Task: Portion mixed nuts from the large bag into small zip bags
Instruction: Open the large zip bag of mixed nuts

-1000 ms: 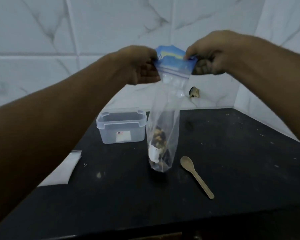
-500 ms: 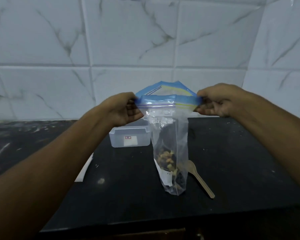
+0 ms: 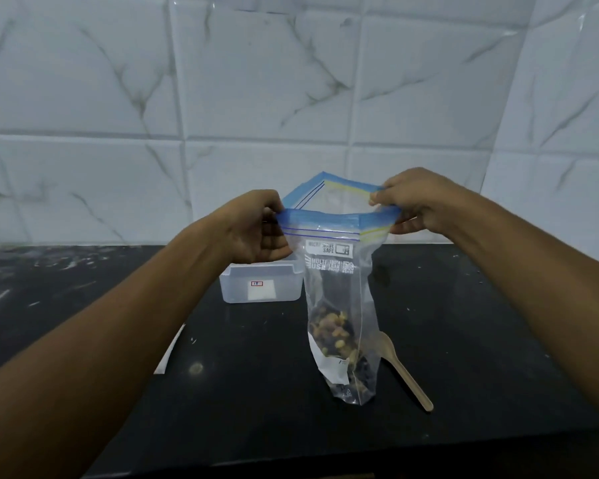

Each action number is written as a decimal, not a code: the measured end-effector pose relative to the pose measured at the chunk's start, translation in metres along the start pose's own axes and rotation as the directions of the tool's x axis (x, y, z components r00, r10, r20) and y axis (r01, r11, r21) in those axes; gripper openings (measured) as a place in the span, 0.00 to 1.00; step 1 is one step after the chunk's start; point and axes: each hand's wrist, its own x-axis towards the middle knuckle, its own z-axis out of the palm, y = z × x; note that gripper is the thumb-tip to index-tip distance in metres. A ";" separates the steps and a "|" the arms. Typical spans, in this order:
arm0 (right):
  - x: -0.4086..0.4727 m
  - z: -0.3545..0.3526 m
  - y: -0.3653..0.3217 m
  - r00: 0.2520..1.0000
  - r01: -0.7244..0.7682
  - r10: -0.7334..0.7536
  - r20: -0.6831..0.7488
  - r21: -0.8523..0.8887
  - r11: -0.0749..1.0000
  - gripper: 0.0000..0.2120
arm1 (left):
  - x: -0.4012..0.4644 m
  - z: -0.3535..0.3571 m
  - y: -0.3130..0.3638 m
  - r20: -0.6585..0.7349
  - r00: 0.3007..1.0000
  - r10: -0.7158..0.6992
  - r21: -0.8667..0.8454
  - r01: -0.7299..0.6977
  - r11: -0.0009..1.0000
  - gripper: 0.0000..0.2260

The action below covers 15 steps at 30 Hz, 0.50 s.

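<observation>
Above the black counter (image 3: pixel 464 305), near mid-frame, a clear zip bag (image 3: pixel 339 281) hangs upright, held at its blue top band from both sides; left hand (image 3: pixel 256 229) pinches the band's 9 o'clock end, fingers curled around the plastic; right hand (image 3: pixel 412 202) pinches the 3 o'clock end, thumb and fingers pressed together on the strip; bag mouth pulled apart, far lip standing up behind the near one; white print on the near face, partly legible ("SAFE", "MULTI USE"); mixed nuts (image 3: pixel 332 330) sit in the lower part of the bag, yellowish and dark pieces, with a white patch beside them; whether the bag's bottom touches the counter I cannot tell. At 9 o'clock from the bag, behind the left hand, a translucent plastic container (image 3: pixel 260 285) with a small label rests on the counter; at 4 o'clock from the bag, a wooden spoon (image 3: pixel 405 375) lies flat, bowl end partly behind the plastic; at 8 o'clock, a pale flat sheet (image 3: pixel 168 354) shows past the left forearm; marbled white tile wall (image 3: pixel 291 98) behind.
</observation>
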 end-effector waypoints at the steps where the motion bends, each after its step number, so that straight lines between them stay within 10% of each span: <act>1: 0.003 0.001 0.002 1.000 -0.017 0.018 -0.006 0.039 0.999 0.05 | 0.000 0.000 0.002 -0.037 0.999 0.015 0.059 -0.013 0.998 0.05; 11: 0.025 0.002 0.013 0.985 -0.142 0.096 0.146 0.351 0.926 0.19 | 0.011 0.033 0.033 -0.066 0.980 0.189 0.382 -0.150 0.912 0.33; 15: 0.026 0.008 0.009 0.983 -0.136 0.072 0.171 0.399 0.907 0.17 | 0.018 0.048 0.034 -0.060 0.970 0.234 0.420 -0.188 0.888 0.18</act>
